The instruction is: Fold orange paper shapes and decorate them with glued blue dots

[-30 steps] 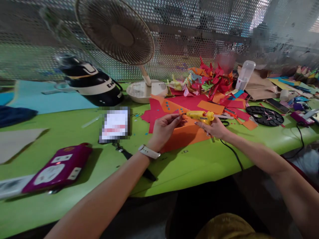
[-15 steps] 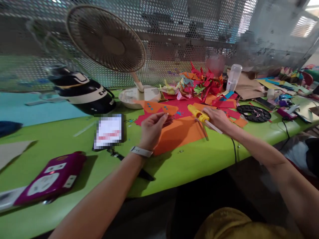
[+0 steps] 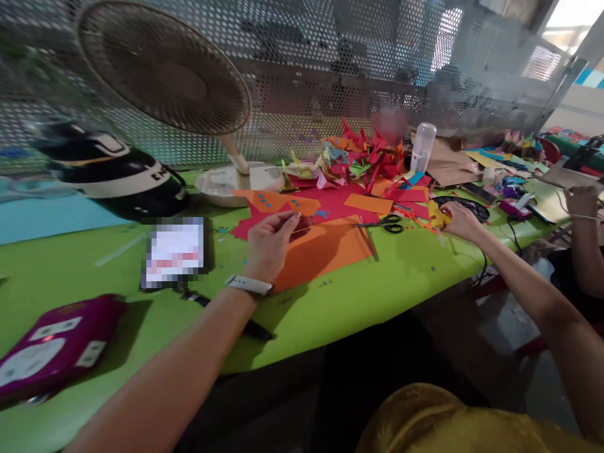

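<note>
My left hand, wearing a watch strap, is pinched closed over the orange sheet. Something thin shows at its fingertips, too small to name. Just behind the fingers is an orange paper cutout with blue dots; whether they touch it is unclear. Out to the right, my right hand is closed around a yellow glue gun, low over the table by a black round tray. Black-handled scissors lie between my hands, with their blades over the orange sheet.
A fan and a black bottle stand at the back left. Nearer are a phone and a purple power strip. Folded paper pieces are heaped behind the red sheet. Another person's hand is at far right.
My right hand has carried the glue gun rightward, away from the orange sheet, uncovering the scissors. My left hand keeps its pinch. The view has turned right, bringing another person's arm into sight.
</note>
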`<move>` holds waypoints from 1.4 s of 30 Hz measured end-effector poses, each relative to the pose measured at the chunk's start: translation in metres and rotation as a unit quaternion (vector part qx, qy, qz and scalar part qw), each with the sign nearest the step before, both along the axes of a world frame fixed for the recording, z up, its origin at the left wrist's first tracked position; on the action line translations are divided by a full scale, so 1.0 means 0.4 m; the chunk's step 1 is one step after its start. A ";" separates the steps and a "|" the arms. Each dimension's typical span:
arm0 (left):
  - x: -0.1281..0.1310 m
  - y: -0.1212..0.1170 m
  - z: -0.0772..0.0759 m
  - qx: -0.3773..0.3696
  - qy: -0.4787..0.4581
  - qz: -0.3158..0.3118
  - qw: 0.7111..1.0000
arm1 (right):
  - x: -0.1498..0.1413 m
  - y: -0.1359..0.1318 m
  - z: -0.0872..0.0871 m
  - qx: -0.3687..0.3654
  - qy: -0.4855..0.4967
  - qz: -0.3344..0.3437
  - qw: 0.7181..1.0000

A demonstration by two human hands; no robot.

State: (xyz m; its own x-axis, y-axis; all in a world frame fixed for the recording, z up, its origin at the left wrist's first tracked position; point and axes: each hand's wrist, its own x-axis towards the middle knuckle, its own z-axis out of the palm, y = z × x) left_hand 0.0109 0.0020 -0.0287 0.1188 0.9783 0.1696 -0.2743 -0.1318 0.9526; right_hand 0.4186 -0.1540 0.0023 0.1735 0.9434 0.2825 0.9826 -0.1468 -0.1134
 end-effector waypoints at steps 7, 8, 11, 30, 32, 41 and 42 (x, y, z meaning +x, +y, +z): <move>-0.002 0.003 -0.009 -0.005 0.014 -0.005 1.000 | 0.086 -0.018 -0.011 -0.022 -0.005 -0.003 1.000; -0.001 0.002 -0.009 -0.004 0.012 -0.003 1.000 | 0.093 -0.026 -0.001 -0.040 -0.016 -0.002 0.999; 0.001 -0.001 -0.006 -0.006 0.013 0.000 1.000 | 0.073 -0.046 0.049 -0.071 -0.062 0.014 0.995; -0.004 -0.005 -0.006 -0.017 0.022 -0.017 0.999 | -0.383 0.126 0.029 -0.071 -0.212 0.371 0.901; -0.003 -0.005 -0.004 -0.023 0.013 -0.013 1.000 | -0.401 0.123 0.020 -0.064 -0.261 0.414 0.870; -0.007 -0.003 0.000 -0.020 0.011 -0.013 1.000 | -0.369 0.133 0.011 0.079 -0.261 0.475 0.836; -0.007 -0.004 0.000 -0.020 0.012 -0.013 1.000 | -0.369 0.132 0.013 0.095 -0.220 0.448 0.861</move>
